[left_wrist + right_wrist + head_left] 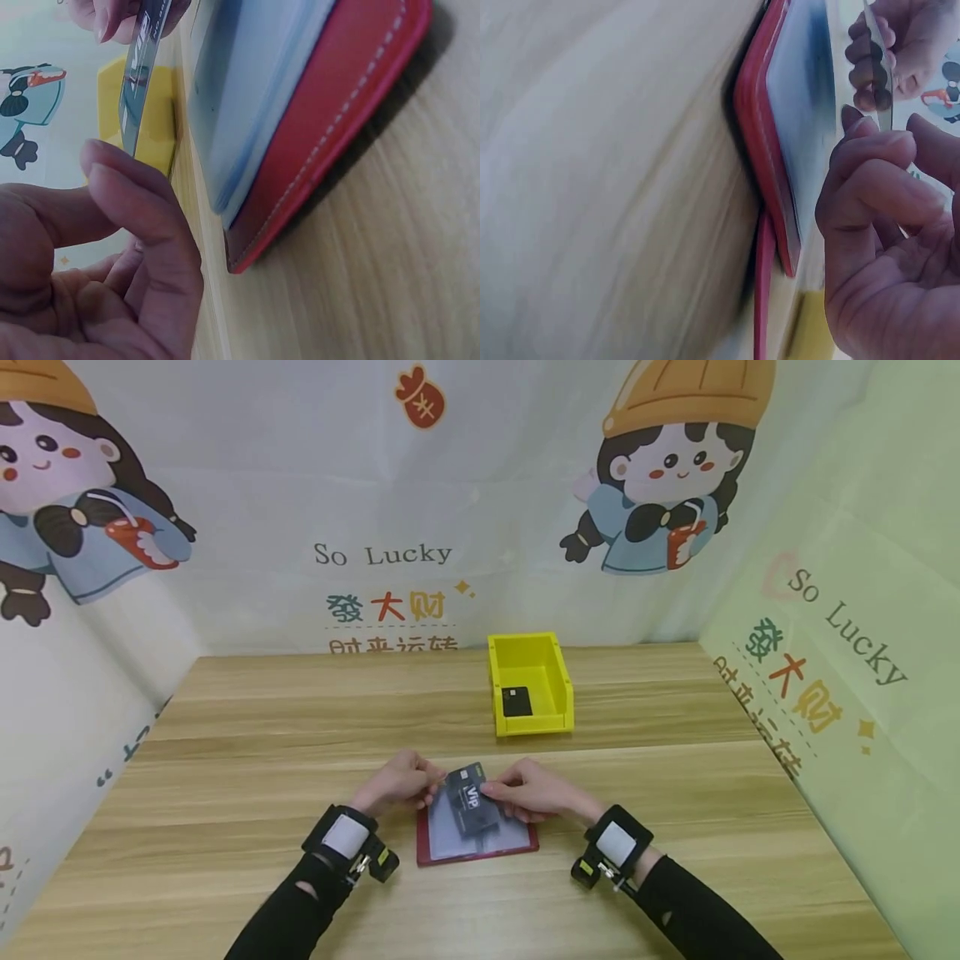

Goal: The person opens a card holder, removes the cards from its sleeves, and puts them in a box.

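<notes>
A dark grey VIP card (472, 800) is held tilted above a red card holder (477, 858) with clear plastic sleeves. My right hand (536, 789) pinches the card's right edge, thumb on its printed face and fingers behind. At the opposite edge, my left hand (407, 779) has its thumb and index finger together on the card's border. The left wrist view shows the card (142, 67) edge-on, its near end at the left fingertips. Stitching runs along the holder's red border (330, 127). Much of the holder's far side is hidden behind the hands and card.
Beyond the hands, a yellow bin (534, 724) stands on the wood-grain table (300, 718), with a black card (516, 702) inside near its front left. Printed cloth walls (510, 568) rise at the table's back and sides.
</notes>
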The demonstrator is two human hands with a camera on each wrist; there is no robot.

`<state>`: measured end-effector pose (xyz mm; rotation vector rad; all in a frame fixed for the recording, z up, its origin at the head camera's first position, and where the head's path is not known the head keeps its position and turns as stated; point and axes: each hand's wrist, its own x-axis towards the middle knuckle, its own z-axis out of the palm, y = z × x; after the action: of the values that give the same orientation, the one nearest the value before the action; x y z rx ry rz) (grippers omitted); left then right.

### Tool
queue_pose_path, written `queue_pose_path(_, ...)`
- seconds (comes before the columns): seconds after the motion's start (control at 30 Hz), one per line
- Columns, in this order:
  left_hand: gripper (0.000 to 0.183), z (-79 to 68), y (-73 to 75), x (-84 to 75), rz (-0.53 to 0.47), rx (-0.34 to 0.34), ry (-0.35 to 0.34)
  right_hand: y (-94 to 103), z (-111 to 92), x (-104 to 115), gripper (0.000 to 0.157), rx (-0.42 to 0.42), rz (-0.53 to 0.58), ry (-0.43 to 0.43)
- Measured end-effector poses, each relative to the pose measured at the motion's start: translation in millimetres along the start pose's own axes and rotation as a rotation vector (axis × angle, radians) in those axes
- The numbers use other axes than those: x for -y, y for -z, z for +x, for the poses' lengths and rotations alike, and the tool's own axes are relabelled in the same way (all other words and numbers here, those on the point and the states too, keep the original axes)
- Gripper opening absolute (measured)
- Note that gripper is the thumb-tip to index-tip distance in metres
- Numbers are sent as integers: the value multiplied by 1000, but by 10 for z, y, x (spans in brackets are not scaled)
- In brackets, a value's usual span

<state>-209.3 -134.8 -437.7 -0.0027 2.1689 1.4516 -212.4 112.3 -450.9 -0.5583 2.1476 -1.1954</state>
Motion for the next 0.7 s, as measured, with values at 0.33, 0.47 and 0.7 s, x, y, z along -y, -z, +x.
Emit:
queue_pose_path(0.33, 24, 22, -18, -26, -54, -47, -66, -10, -48, 19, 26, -37, 197, -36)
queue_pose_path(0.47, 27, 13, -4, -16, 0, -95, -153, 52, -73, 18, 25, -59, 182, -29)
queue_pose_path(0.7, 34, -6, 36, 115, 240, -298, -333, 213, -109, -32, 29, -112, 125, 41)
